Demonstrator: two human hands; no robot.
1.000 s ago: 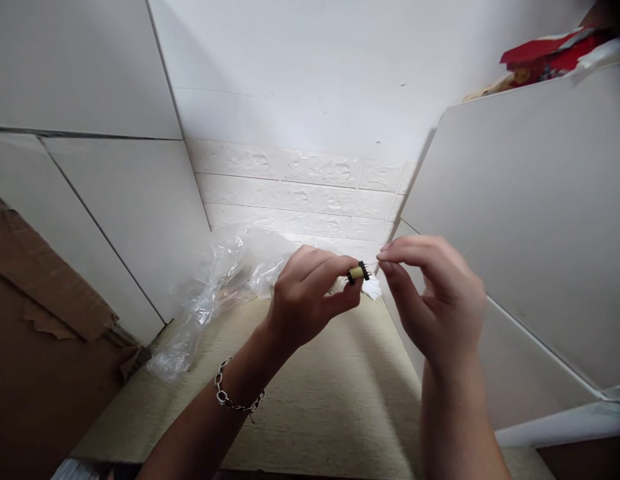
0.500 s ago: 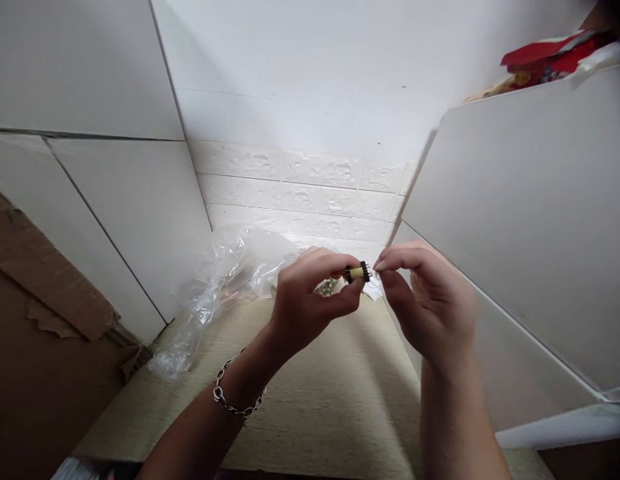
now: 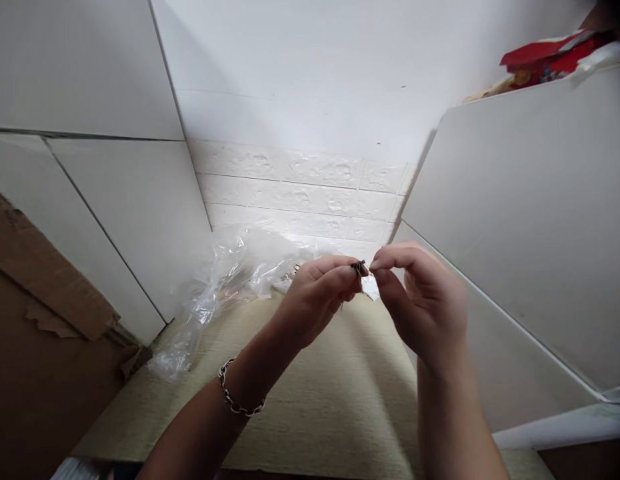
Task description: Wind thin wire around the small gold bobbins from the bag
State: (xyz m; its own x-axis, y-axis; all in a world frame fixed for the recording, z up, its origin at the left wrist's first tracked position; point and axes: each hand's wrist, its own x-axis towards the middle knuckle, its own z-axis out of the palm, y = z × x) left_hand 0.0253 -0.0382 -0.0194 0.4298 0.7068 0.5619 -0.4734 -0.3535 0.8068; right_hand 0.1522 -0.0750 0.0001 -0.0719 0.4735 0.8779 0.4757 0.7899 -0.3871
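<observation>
Between the thumb and fingers of my left hand (image 3: 317,293) is a small transformer coil (image 3: 359,268), mostly covered by them. Its black end and a few thin pins or wires stick out toward the right. My right hand (image 3: 423,297) is closed in a pinch just beside that end, its thumb and index fingertips touching or nearly touching a fine wire there. The wire is too thin to follow clearly. A chain bracelet (image 3: 230,393) circles my left wrist.
A crumpled clear plastic bag (image 3: 200,313) lies at the back left of the pale tabletop (image 3: 310,413). Small parts and a white scrap (image 3: 371,288) show behind my hands. White panels (image 3: 520,227) rise on both sides, with torn cardboard (image 3: 45,280) at the left.
My left hand has rolled over, turning the coil so its yellow middle is now hidden. My right hand has shifted slightly left, closer to the coil's pins.
</observation>
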